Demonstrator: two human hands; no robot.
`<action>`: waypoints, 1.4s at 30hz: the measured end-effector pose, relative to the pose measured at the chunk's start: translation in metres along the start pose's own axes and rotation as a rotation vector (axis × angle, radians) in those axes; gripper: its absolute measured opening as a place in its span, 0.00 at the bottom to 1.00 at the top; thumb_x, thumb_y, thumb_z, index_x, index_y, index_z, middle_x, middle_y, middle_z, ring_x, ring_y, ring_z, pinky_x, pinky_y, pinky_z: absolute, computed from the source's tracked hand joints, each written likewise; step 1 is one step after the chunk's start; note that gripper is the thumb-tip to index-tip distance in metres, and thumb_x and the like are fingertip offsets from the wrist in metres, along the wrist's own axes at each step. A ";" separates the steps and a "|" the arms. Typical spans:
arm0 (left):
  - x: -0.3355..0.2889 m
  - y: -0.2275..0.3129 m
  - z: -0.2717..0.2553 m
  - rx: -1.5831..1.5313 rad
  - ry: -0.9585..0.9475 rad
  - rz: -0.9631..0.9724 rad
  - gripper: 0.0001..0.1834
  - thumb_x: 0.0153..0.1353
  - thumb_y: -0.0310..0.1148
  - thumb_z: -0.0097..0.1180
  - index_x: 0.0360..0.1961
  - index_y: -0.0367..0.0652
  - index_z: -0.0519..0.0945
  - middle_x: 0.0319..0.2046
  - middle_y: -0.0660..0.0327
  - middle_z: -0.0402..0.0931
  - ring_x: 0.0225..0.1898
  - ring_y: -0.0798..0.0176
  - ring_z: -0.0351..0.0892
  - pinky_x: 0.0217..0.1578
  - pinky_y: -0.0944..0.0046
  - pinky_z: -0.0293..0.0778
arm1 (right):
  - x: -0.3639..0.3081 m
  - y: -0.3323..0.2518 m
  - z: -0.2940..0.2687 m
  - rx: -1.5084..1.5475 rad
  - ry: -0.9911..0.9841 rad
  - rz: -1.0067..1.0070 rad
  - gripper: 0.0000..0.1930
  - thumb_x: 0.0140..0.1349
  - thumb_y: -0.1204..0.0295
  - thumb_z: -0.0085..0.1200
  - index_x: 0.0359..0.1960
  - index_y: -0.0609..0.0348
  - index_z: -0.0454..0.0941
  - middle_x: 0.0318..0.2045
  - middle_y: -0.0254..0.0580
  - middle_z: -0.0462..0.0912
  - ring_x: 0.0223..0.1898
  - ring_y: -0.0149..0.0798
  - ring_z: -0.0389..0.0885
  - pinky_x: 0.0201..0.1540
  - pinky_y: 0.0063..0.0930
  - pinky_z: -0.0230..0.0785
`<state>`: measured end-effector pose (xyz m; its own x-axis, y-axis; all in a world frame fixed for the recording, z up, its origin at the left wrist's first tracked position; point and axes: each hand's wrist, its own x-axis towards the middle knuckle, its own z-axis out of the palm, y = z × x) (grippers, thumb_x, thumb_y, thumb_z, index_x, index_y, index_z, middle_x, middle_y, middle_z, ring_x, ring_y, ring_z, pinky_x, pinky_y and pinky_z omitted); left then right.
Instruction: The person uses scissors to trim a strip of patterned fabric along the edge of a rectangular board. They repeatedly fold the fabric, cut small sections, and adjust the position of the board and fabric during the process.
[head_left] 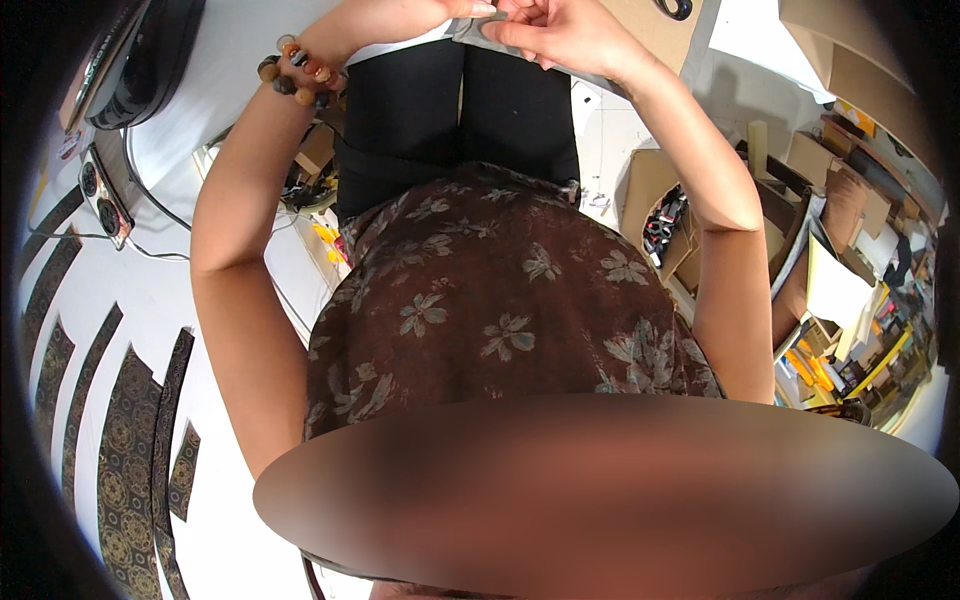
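We pinch the grey fabric strip between left hand and right hand, above our black trousers; loosening either pinch may drop it.

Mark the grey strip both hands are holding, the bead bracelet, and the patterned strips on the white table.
grey strip [470, 30], head view, its edge between the hands.
bead bracelet [300, 75], head view, beads on the wrist.
patterned strips [125, 450], head view, mid-strip.
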<state>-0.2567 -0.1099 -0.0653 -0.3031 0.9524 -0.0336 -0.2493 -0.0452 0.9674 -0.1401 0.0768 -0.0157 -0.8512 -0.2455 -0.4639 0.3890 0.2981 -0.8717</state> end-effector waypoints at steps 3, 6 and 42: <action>0.000 0.002 0.005 -0.005 0.009 0.010 0.16 0.60 0.10 0.58 0.42 0.41 0.71 0.33 0.66 0.74 0.37 0.73 0.77 0.39 0.73 0.73 | -0.002 -0.004 0.002 -0.063 0.055 -0.034 0.16 0.69 0.69 0.62 0.21 0.57 0.77 0.16 0.29 0.76 0.17 0.24 0.75 0.21 0.20 0.66; 0.000 0.002 0.006 -0.013 -0.005 0.009 0.16 0.60 0.10 0.57 0.42 0.41 0.71 0.34 0.65 0.74 0.38 0.72 0.77 0.40 0.73 0.73 | -0.001 -0.004 0.002 -0.033 0.058 -0.023 0.17 0.68 0.71 0.62 0.20 0.58 0.76 0.16 0.30 0.76 0.17 0.23 0.75 0.21 0.20 0.66; 0.016 0.026 -0.033 0.631 -0.352 0.248 0.06 0.57 0.21 0.66 0.30 0.37 0.78 0.34 0.59 0.75 0.35 0.63 0.76 0.38 0.66 0.73 | 0.024 0.004 -0.006 0.165 -0.011 0.037 0.15 0.68 0.63 0.65 0.25 0.57 0.84 0.17 0.29 0.79 0.18 0.23 0.75 0.21 0.18 0.65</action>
<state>-0.2985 -0.1061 -0.0490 0.0562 0.9815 0.1828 0.3929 -0.1901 0.8997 -0.1609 0.0775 -0.0298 -0.8316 -0.2474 -0.4972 0.4735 0.1521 -0.8676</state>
